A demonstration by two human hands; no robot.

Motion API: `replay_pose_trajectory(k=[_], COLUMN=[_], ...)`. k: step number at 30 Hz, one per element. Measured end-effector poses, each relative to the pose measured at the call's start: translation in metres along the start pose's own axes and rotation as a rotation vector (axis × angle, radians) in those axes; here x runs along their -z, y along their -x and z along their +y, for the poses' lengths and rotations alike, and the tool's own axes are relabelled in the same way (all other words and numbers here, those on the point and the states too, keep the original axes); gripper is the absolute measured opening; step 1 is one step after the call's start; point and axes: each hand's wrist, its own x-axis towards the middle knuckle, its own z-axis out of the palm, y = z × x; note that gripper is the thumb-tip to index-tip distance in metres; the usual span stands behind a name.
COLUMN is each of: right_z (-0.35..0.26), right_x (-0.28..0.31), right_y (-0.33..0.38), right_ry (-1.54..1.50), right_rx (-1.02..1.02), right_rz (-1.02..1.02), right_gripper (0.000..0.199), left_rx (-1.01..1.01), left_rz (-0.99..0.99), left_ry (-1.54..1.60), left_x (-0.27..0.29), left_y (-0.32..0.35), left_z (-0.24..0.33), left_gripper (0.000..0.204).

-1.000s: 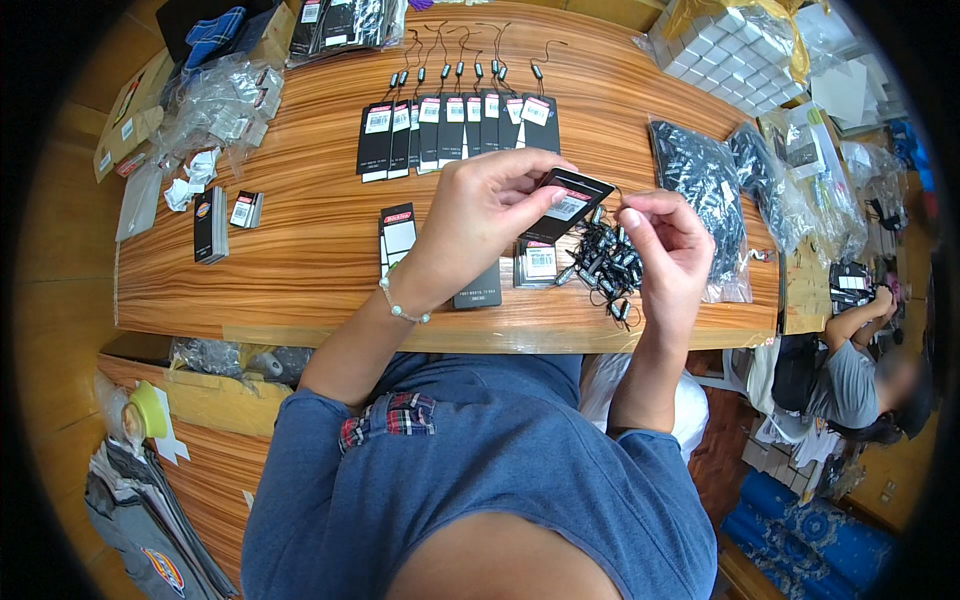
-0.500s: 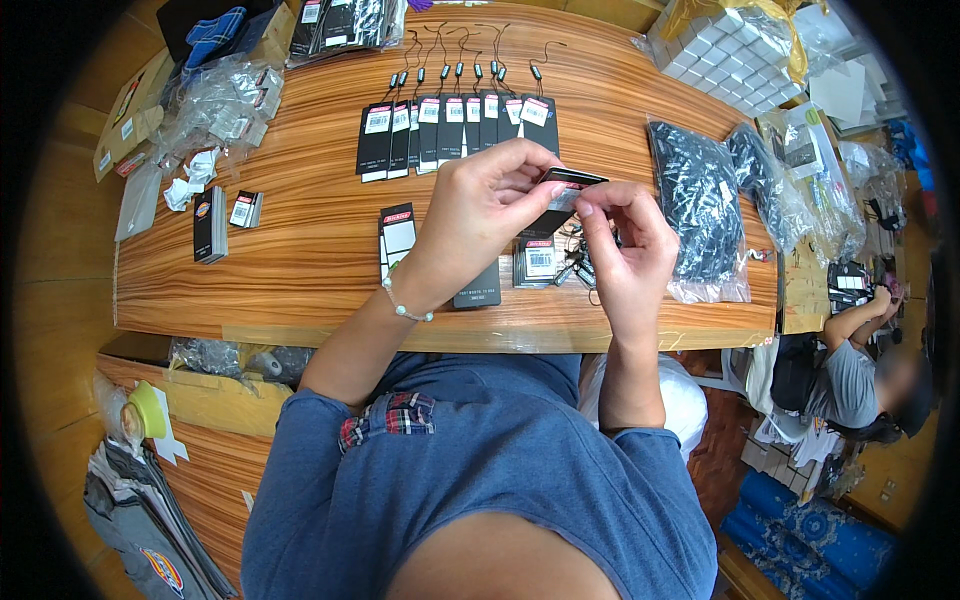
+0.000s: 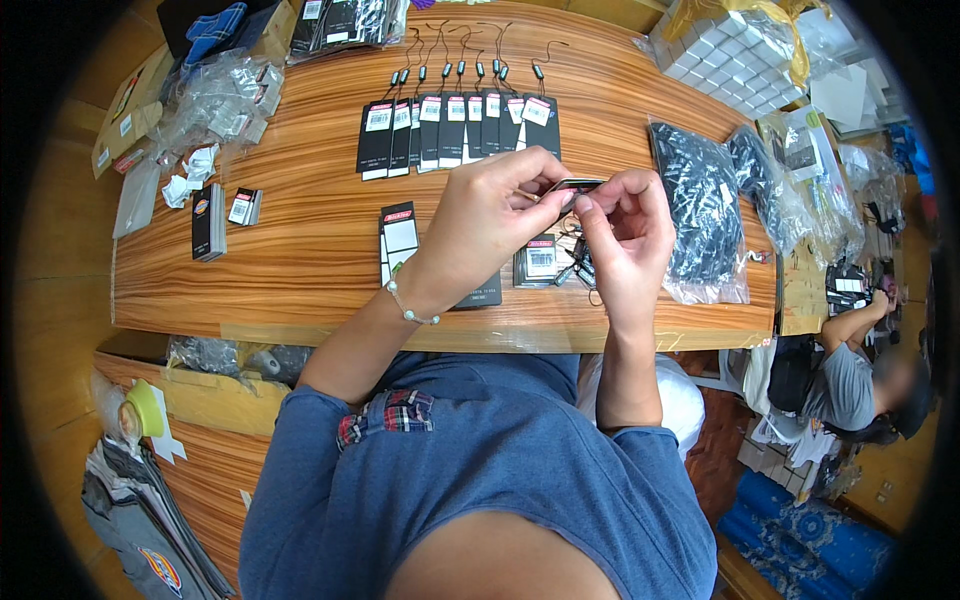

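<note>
Above the table's front half, my left hand (image 3: 500, 208) pinches a black hang tag (image 3: 580, 184) between thumb and fingers. My right hand (image 3: 628, 225) closes on the tag's right end, thumb and fingers pressed together; whether a cord is also in that pinch is hidden. The tag is seen nearly edge-on. Just under my hands lie a small stack of barcoded cards (image 3: 540, 258) and a heap of black cords with toggles (image 3: 574, 266). Left of these, partly behind my left wrist, are black tags with white panels (image 3: 398, 228) and a plain black tag (image 3: 482, 292).
A row of black hang tags with cords (image 3: 452, 130) lies at the back. Card stacks (image 3: 208, 222) and crumpled paper (image 3: 190, 178) sit at left. A clear bag of black cords (image 3: 697, 215) lies at right, white boxes (image 3: 730, 60) behind it. Another person (image 3: 845, 385) works far right.
The tag has tipped from showing its face to nearly edge-on. My right hand has risen slightly, and its fingers have closed in along the tag's right end.
</note>
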Motion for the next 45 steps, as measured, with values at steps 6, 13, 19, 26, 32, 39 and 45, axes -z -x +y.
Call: replay_pose_trajectory(k=[6,13,19,26,32,39,45], right_z=[0.0,0.001,0.004,0.014,0.02,0.01,0.002], right_x=[-0.002,-0.001,-0.002,0.003,0.004,0.019,0.019], right_y=[0.0,0.0,-0.001,-0.002,0.0,-0.004,-0.003], right_ry=[-0.008,-0.066,-0.103,-0.405,-0.555,-0.408,-0.554], right_rx=[-0.024,-0.057,-0.07,-0.165,-0.23,-0.21,-0.3], right_rz=[-0.004,-0.001,0.0,0.011,0.02,-0.12,-0.103], right_gripper=[0.015,0.015,0.015,0.016,0.017,0.019,0.021], left_rx=[-0.053,-0.105,-0.026,-0.106,-0.122,-0.391,-0.75], left_rz=[0.006,0.009,-0.032,-0.091,-0.114,-0.024,0.003], left_ry=[-0.07,-0.078,-0.058,-0.216,-0.204,-0.364,-0.668], left_x=[0.0,0.0,0.002,0.001,-0.003,0.003,0.01], left_y=[0.0,-0.002,-0.002,0.0,0.003,-0.001,-0.009], left_z=[-0.004,-0.007,-0.004,0.001,-0.001,0.003,0.002], left_gripper=[0.009,0.009,0.009,0.013,0.013,0.015,0.018])
